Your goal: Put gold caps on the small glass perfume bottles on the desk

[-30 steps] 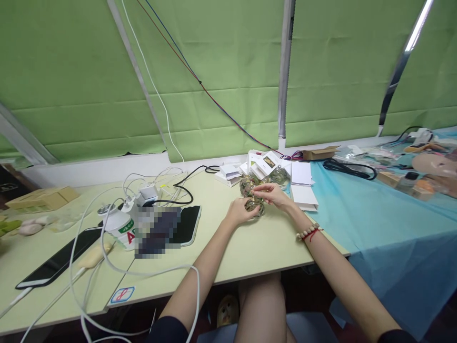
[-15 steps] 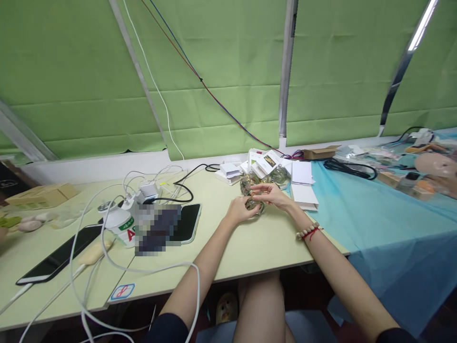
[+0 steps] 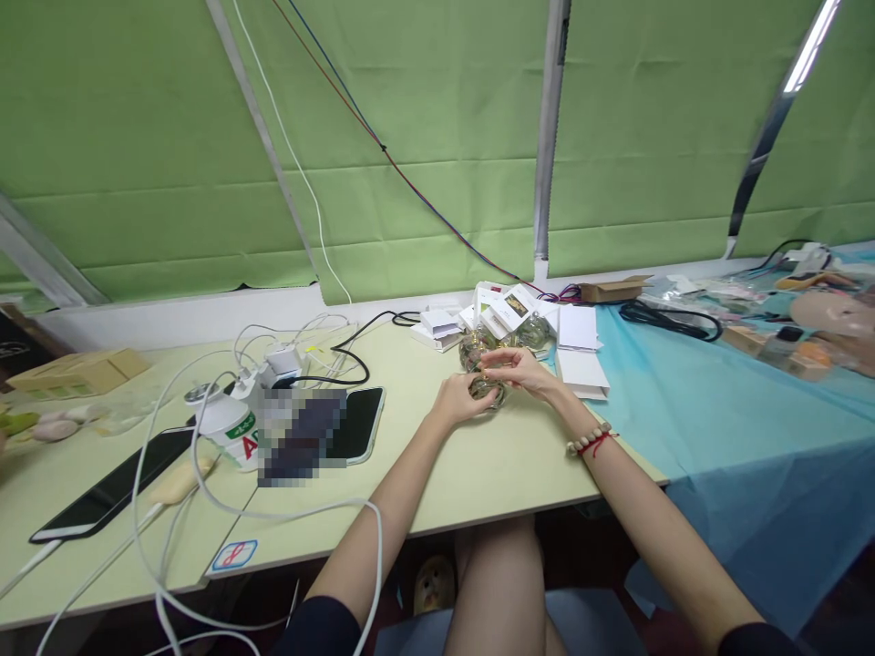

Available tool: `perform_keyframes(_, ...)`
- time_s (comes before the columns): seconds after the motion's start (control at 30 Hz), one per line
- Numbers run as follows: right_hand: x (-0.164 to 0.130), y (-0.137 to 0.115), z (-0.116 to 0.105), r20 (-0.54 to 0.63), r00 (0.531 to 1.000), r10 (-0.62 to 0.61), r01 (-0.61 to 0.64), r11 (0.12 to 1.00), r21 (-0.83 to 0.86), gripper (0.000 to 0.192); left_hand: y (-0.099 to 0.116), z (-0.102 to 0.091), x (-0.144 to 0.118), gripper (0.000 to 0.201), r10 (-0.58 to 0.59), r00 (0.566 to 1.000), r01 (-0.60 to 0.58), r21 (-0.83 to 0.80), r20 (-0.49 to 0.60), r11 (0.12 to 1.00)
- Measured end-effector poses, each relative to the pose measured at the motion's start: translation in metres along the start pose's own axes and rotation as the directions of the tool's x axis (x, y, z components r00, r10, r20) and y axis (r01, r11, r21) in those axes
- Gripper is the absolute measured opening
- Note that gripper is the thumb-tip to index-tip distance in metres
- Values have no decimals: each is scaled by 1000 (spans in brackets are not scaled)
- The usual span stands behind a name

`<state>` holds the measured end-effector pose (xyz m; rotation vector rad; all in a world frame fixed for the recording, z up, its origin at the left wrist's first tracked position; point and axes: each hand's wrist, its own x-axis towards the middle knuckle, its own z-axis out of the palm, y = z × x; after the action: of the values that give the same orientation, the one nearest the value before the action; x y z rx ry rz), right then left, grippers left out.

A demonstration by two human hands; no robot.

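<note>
My left hand (image 3: 459,399) is wrapped round the side of a clear round glass ball (image 3: 489,390), low over the table. The fingers of my right hand (image 3: 518,368) are pinched together at the top of that ball, where a small gold-coloured bit shows; what lies between the fingertips is too small to tell. Just behind my hands, more clear glass balls (image 3: 473,348) with gold-coloured parts sit in a cluster. White boxes with printed pictures (image 3: 511,310) lie heaped against and over them.
White cartons (image 3: 581,375) stand to the right, beside a blue cloth (image 3: 690,410) with a coiled black cable (image 3: 670,322). On the left are a phone (image 3: 362,425), a white bottle (image 3: 225,428), a tablet-like device (image 3: 116,483) and looping white cables (image 3: 307,512). The table's front edge runs under my forearms.
My right fingertips have shifted very slightly at the top of the ball. Otherwise both hands and the ball stay in almost the same place.
</note>
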<state>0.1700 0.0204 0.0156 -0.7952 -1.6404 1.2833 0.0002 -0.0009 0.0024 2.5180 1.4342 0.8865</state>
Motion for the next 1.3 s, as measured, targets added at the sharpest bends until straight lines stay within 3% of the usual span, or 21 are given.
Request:
perform_keyframes(0.1,1,3,0,19,1000,1,-1,1000,-12,33,0,0,0,29,2,1000,-1,-30,12,1000)
perform_keyframes(0.33,-2,-3,2,47,999,16,-15,1000,-8,37,0,0,0,28,-4,1000,4,-21,-5,1000)
perform_keyframes(0.37,-2,-5,1,16,1000,10,-10,1000,25,38,0,0,0,29,1,1000,-1,-8,-13,1000)
perform_keyframes(0.43,0,-8,-4,-153,988,-20,40,991,128,38,-1,1,0,31,10,1000,-9,24,-27,1000)
perform_keyframes(0.5,3,-7,-12,-415,909,-34,126,973,195,38,-2,1,0,32,15,999,-13,50,-34,999)
perform_keyframes(0.57,5,-4,-21,-639,769,-25,162,974,157,40,-2,1,1,32,18,999,-16,63,-38,998)
perform_keyframes(0.63,5,1,-27,-767,641,-38,93,995,29,41,-2,1,1,33,24,999,-21,67,-41,998)
perform_keyframes(0.7,4,8,-28,-804,583,-118,-50,982,-180,37,-2,1,1,33,26,999,-23,69,-41,997)
perform_keyframes(0.73,3,11,-27,-779,601,-178,-117,945,-306,33,-2,1,1,34,24,999,-21,71,-39,997)
perform_keyframes(0.8,2,18,-23,-633,716,-294,-172,805,-568,26,-2,2,1,34,21,999,-18,70,-38,997)
perform_keyframes(0.87,2,24,-18,-414,842,-345,-112,640,-760,31,-3,2,0,33,20,999,-17,63,-45,998)
perform_keyframes(0.93,4,30,-15,-236,910,-342,-28,516,-856,36,-3,2,0,32,20,998,-17,58,-52,998)
perform_keyframes(1.07,8,35,-16,-138,929,-342,32,447,-894,29,-3,3,0,32,21,999,-17,72,-48,997)
perform_keyframes(1.2,9,34,-19,-235,908,-346,-37,495,-868,26,-3,3,0,31,25,999,-22,83,-44,996)
perform_keyframes(1.3,9,36,-21,-245,911,-331,-39,523,-851,27,-4,3,0,31,31,998,-28,78,-45,997)
